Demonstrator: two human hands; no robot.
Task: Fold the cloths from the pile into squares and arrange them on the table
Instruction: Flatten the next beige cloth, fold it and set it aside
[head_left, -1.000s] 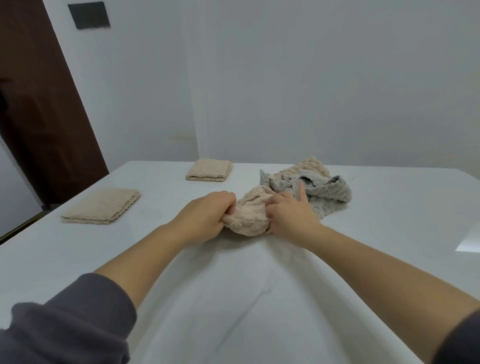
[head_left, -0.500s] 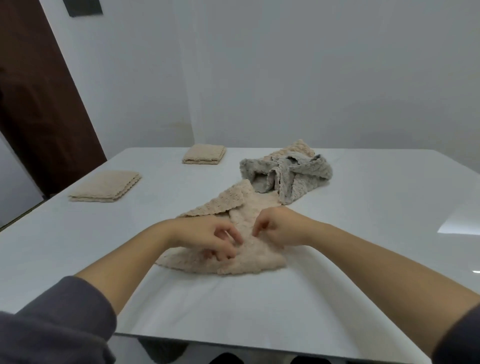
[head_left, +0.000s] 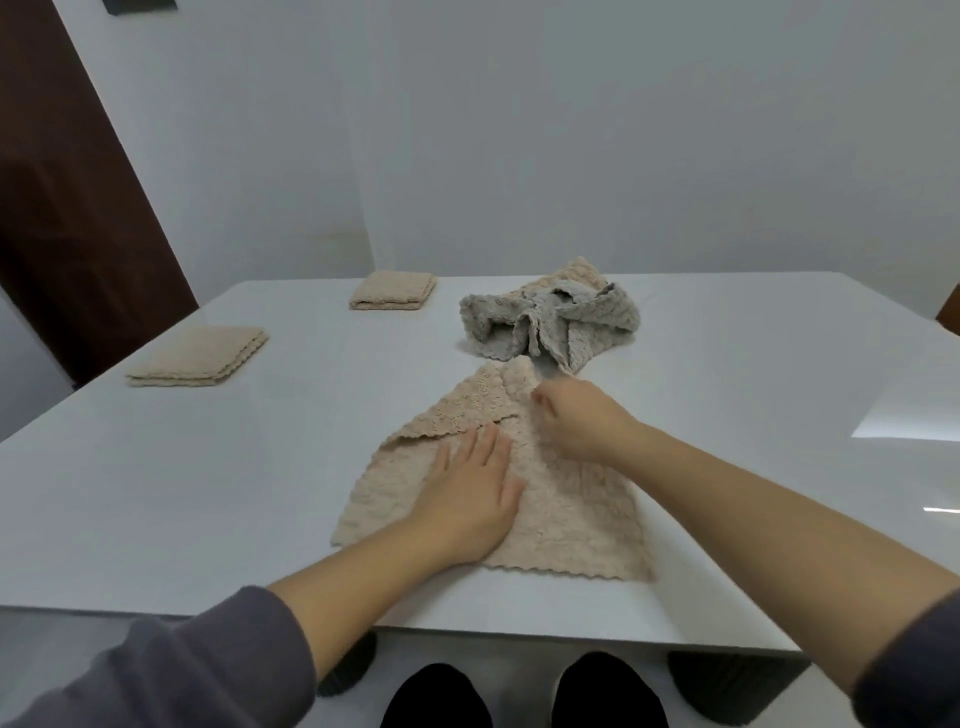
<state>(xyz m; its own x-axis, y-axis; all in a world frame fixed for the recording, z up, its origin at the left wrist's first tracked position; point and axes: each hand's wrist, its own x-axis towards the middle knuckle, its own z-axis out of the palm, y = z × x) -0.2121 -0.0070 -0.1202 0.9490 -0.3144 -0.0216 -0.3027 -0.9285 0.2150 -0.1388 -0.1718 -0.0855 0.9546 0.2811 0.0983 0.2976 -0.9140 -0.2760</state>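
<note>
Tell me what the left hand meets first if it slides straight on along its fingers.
Probably the folded-over flap of the beige cloth: the left hand lies flat on that cloth, fingertips at the flap's edge. Farther along comes the grey cloth pile; the right hand sits close beside that line.

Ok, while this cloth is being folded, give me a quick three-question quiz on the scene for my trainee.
1. True or false: the left hand lies flat on the spread beige cloth.
2. What lies on top of the unfolded pile? A. a grey cloth B. a blue cloth C. a neatly folded square
3. How many folded cloths lie on the table apart from the pile?

Key: 1 true. 2 A. 3 two, both left of the pile.
</note>
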